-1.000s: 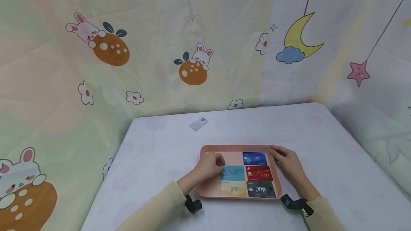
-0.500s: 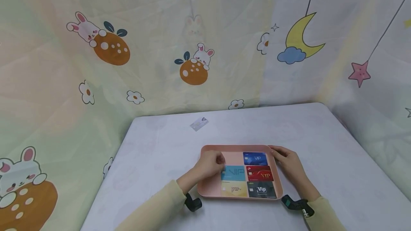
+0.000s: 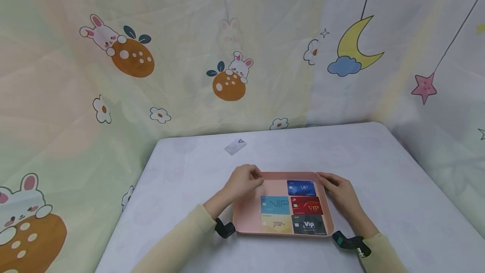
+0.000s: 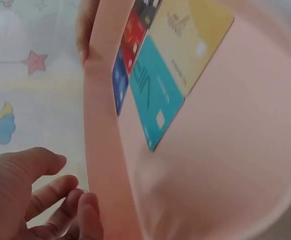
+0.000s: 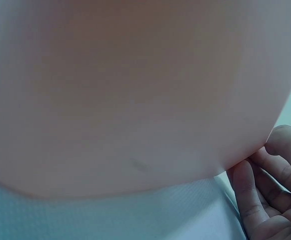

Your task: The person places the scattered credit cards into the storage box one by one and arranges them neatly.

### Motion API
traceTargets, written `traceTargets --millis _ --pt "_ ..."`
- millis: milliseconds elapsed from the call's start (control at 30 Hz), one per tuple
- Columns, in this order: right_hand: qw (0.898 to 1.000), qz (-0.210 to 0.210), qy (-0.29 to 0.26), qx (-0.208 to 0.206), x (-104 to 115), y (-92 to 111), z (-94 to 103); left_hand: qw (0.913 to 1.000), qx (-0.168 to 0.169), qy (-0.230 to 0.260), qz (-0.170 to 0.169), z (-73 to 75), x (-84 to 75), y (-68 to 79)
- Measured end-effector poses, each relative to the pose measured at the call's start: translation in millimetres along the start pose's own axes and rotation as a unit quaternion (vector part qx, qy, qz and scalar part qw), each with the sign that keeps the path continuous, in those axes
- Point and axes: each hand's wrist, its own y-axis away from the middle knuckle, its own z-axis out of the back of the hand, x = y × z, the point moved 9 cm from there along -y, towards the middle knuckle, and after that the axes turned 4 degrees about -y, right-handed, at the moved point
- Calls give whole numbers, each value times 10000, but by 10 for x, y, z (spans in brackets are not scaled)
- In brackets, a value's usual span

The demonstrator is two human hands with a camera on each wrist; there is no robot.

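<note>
A pink tray point(image 3: 247, 216) bears several cards on its right part: a dark blue card point(image 3: 302, 188), a red card point(image 3: 306, 205), a black card point(image 3: 308, 224), a light blue card point(image 3: 274, 205) and a yellow card point(image 3: 276, 224). At the tray's far right corner my right hand point(image 3: 342, 195) pinches the rim, thumb and fingers meeting the edge in the right wrist view. My left hand point(image 3: 242, 182) is over the far left corner, covering it in the head view. Its thumb and fingers stand apart near the rim in the left wrist view, holding nothing.
A pale card point(image 3: 235, 147) lies on the white table point(image 3: 182, 188) behind the tray, towards the far edge. Printed curtains point(image 3: 182, 54) with rabbits and flowers hang behind the table and along its sides.
My left hand has left the light blue card's edge and moved away from me to the tray's far left corner. The right hand and the cards stay put.
</note>
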Motion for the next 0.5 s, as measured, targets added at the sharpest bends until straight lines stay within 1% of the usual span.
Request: traceTargets --millis 100,233,367,500 --pt "10000 -9 14 10 5 9 2 9997 -222 42 -119 93 74 -70" --pt "10000 -11 6 19 9 14 3 9987 -475 102 -143 204 187 -142" --pt "10000 -18 -16 8 6 11 3 9977 -676 103 12 280 295 -190" --pt "10000 -30 -34 -11 -5 6 2 9960 -852 91 252 341 446 -246"
